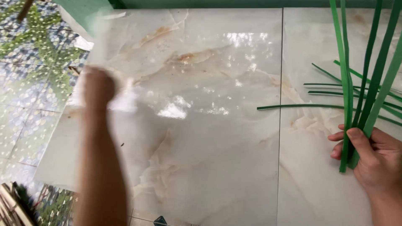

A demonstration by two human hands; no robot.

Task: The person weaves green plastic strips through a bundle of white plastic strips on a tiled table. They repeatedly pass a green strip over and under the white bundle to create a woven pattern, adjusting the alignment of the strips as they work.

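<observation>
— Right hand (377, 161): where, and on what?

— Low at the right edge of my view. My fingers (338, 136) and thumb are clenched round a bundle of green strips (368, 62). Gripped close to their lower ends; the short tips stick out just below my thumb. The long parts rise and fan out toward the top right corner.

— More strips about?

— Yes. Loose green strips (318, 106) lie flat on the pale marble-look tile surface (201, 138), just behind the held bundle. One long strip runs leftward, crossing the joint between the two tiles. The rest cross each other nearer the right edge.

— Left hand (98, 86)?

— Up at the left, arm stretched out from the bottom of the view. Heavily blurred. It sits at the near corner of a whitish sheet (100, 42), also smeared. Whether those fingers are pinching the sheet or only against it, I cannot tell.

— Surroundings?

— Patterned floor (29, 83) with green leaf shapes along the left. Strong glare patches on the tile between my hands
</observation>
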